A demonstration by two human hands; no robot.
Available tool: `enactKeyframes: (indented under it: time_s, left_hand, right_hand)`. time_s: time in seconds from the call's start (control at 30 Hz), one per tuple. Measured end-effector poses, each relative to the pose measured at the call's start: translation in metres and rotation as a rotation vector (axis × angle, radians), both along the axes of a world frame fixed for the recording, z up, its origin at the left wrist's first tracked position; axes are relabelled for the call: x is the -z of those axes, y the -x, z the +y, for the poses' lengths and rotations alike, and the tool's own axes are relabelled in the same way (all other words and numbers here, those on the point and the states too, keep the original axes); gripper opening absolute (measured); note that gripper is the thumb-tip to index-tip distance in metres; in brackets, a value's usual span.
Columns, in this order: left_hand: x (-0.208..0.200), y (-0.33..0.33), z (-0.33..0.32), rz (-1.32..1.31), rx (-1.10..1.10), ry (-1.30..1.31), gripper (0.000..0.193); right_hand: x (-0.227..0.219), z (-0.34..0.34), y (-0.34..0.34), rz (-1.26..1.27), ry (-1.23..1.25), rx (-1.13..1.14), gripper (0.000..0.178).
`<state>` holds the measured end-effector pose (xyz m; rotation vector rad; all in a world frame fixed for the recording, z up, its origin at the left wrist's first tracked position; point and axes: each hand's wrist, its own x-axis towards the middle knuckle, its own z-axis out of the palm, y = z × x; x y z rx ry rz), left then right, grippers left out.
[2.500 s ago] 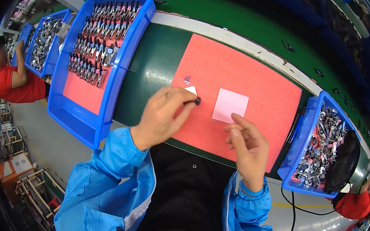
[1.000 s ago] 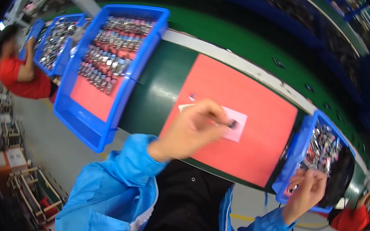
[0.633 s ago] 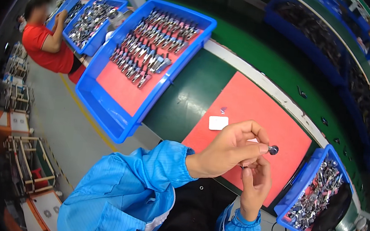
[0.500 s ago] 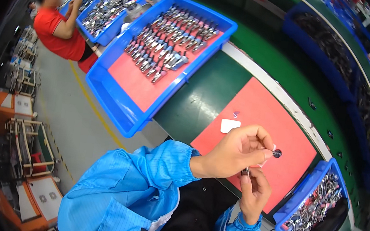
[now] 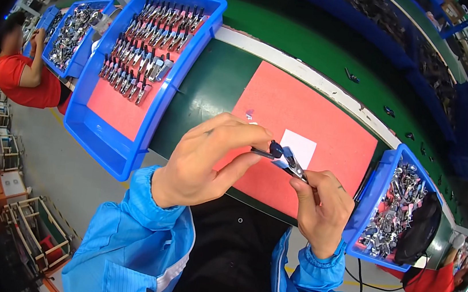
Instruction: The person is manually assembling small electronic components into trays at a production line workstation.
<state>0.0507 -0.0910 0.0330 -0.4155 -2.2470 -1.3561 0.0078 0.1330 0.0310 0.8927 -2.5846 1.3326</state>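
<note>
Over the red mat (image 5: 329, 122) both my hands are raised close together. My left hand (image 5: 200, 162) pinches a thin black piece with a rounded dark end (image 5: 275, 149) between thumb and forefinger. My right hand (image 5: 325, 208) grips the lower end of a small silver metal piece with a blue and black upper part (image 5: 297, 169), tilted up toward the left. The two pieces meet or nearly meet; I cannot tell if they are joined. A white square card (image 5: 305, 147) lies on the mat behind them. A small purple scrap (image 5: 249, 114) lies farther left.
A big blue tray (image 5: 159, 115) on the left holds rows of similar silver pieces on red lining. A blue bin (image 5: 360, 232) on the right is heaped with loose metal pieces. A person in red (image 5: 32, 85) works at the far left. The bench has a raised pale edge (image 5: 297, 69).
My view has swung right. My hands have moved apart from their overlapped pose, and the silver piece in my right hand now shows plainly, beside the black piece in my left.
</note>
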Motion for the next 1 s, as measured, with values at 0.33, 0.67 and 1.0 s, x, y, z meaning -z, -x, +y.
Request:
enactKeyframes:
  time_s: [0.33, 0.67, 1.0]
  left_hand:
    - [-0.007, 0.004, 0.0, -0.062, 0.108, 0.088, 0.046]
    - [-0.004, 0.007, -0.002, -0.126, 0.206, 0.055, 0.035]
    - [0.017, 0.003, 0.011, -0.19, 0.122, -0.344, 0.022]
  right_hand:
    - [0.002, 0.011, 0.002, 0.045, -0.051, -0.116, 0.019]
    - [0.013, 0.013, 0.006, -0.019, -0.025, -0.166, 0.019]
    - [0.018, 0.006, -0.002, 0.097, 0.029, -0.102, 0.022]
